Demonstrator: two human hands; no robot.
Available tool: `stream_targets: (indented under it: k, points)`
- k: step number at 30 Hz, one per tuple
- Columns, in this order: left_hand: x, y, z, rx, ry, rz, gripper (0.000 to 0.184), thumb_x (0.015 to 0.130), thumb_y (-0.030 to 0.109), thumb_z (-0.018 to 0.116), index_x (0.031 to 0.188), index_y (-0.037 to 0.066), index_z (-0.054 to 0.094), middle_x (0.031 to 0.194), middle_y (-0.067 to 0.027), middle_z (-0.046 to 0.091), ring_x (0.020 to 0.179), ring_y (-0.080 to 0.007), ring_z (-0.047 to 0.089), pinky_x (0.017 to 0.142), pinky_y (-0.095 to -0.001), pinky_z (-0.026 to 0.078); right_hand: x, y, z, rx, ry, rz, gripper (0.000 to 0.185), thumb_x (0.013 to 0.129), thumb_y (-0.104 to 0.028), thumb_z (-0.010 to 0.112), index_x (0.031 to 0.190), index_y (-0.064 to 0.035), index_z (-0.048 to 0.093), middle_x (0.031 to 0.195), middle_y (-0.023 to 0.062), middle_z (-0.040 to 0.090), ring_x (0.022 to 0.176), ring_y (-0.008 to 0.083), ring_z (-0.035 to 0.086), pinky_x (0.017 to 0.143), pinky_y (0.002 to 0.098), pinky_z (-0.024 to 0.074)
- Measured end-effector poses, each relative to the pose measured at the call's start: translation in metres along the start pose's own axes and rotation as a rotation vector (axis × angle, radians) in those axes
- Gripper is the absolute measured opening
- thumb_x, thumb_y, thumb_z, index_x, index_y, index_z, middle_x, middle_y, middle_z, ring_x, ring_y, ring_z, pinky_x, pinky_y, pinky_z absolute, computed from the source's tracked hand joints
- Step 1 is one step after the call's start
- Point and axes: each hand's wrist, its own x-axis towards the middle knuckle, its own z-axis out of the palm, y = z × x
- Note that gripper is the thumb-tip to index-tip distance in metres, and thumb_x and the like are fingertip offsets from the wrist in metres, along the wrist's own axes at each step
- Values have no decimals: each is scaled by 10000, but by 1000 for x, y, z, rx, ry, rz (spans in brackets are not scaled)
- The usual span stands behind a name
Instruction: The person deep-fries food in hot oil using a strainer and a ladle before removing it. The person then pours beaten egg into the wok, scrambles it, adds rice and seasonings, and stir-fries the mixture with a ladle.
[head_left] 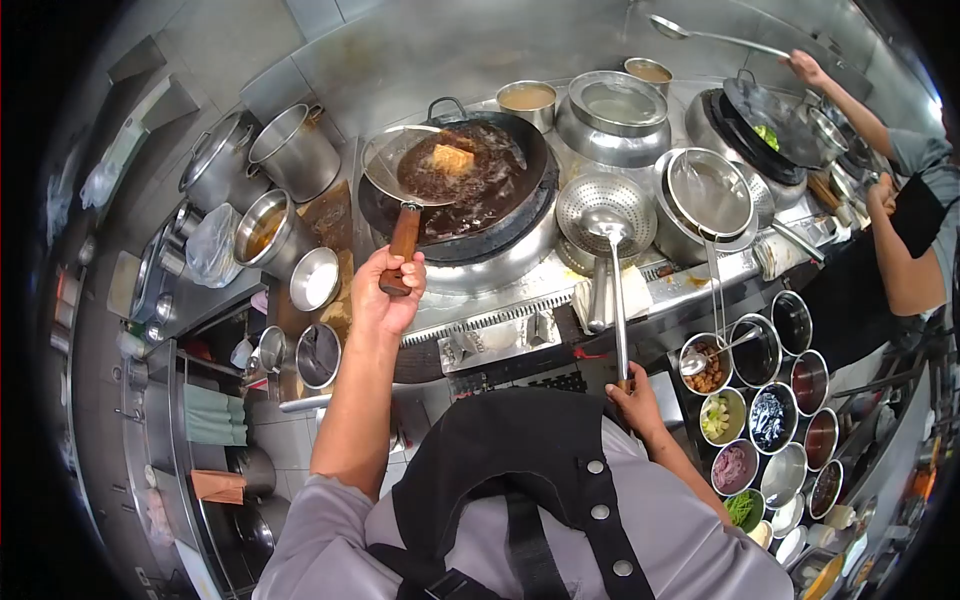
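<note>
My left hand (pixel 391 290) is closed round the wooden handle of a wire-mesh strainer (pixel 382 172). The strainer dips into dark, bubbling oil in a black wok (pixel 515 205) on the burner. A golden-brown fried block (pixel 453 158) sits at the strainer's far right side; I cannot tell whether it rests on the mesh or floats. Low on the right, my right hand (pixel 637 400) grips the end of a long-handled ladle (pixel 618 300). The ladle's bowl lies over a perforated skimmer (pixel 580 200) beside the wok.
Right of the skimmer stands a pot with a fine sieve (pixel 708 195) on top. Several bowls of ingredients (pixel 768 418) fill the right side. A co-worker (pixel 905 210) holds a ladle over another wok (pixel 770 120). Steel pots (pixel 292 150) stand at left.
</note>
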Motion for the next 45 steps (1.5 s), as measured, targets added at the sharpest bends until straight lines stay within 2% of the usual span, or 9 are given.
stream_targets:
  k: [9, 11, 13, 15, 22, 26, 30, 35, 45]
  points:
    - [-12, 28, -37, -52, -81, -66, 491, 808, -60, 571, 1222, 145, 405, 1068, -270, 512, 722, -229, 557, 581, -320, 492, 21, 3, 9, -165, 143, -54, 668, 794, -121, 813, 1371, -15, 492, 1058, 176, 692, 1014, 303, 660, 937, 415, 506]
    - [-17, 29, -40, -44, -77, -67, 491, 815, -62, 572, 1213, 158, 389, 1052, -273, 523, 712, -231, 563, 573, -323, 493, 22, 2, 10, -62, 106, -142, 559, 843, -6, 710, 1345, -67, 470, 774, 43, 574, 477, 117, 485, 410, 293, 401]
    - [-25, 31, -41, -51, -84, -67, 489, 826, -55, 567, 1216, 167, 371, 1049, -267, 530, 705, -233, 567, 566, -325, 494, 7, -31, 16, 2, 103, -102, 538, 853, -5, 690, 1341, -58, 470, 753, 37, 566, 473, 116, 488, 406, 289, 403]
    - [-38, 35, -35, 18, -79, -33, 436, 827, -14, 551, 1250, -7, 448, 1003, -220, 540, 711, -185, 541, 576, -277, 505, -5, -66, 19, 62, 94, -64, 518, 862, -3, 670, 1337, -50, 469, 732, 31, 557, 469, 115, 492, 402, 286, 406]
    - [-56, 64, -22, -115, -19, -14, 486, 798, -16, 616, 1218, 126, 417, 1091, -254, 457, 716, -199, 535, 553, -259, 499, 5, -192, 23, 165, -101, -164, 429, 951, -104, 573, 1359, -23, 470, 725, 43, 569, 516, 124, 547, 447, 284, 463]
    - [-59, 88, 3, -26, -43, 53, 416, 882, 99, 647, 1160, -149, 462, 993, -218, 519, 697, -178, 560, 522, -220, 517, 78, -242, 56, -108, -41, -358, 399, 941, -102, 578, 1310, 12, 477, 711, 55, 564, 518, 146, 552, 438, 316, 451]
    - [-49, 118, 23, -25, -68, 53, 194, 903, 105, 684, 945, 9, 521, 809, -82, 551, 626, -180, 565, 497, -234, 520, 121, -264, 114, -160, -90, -243, 235, 934, -89, 602, 1123, 27, 524, 710, 57, 565, 542, 144, 565, 445, 308, 465]
    - [-45, 123, 37, -68, -34, 30, 213, 884, 68, 702, 937, 19, 502, 806, -86, 536, 619, -185, 564, 494, -253, 527, 140, -298, 136, 1224, -723, 421, 112, 946, -62, 581, 879, -26, 499, 712, 38, 557, 572, 116, 569, 476, 253, 503]
    - [-45, 115, 55, -63, -16, 100, 251, 873, 51, 699, 959, 16, 466, 814, -86, 478, 670, -184, 525, 505, -242, 520, 145, -342, 129, 1279, -906, 379, 137, 931, -67, 572, 821, -39, 495, 706, 31, 551, 583, 114, 569, 502, 244, 507]
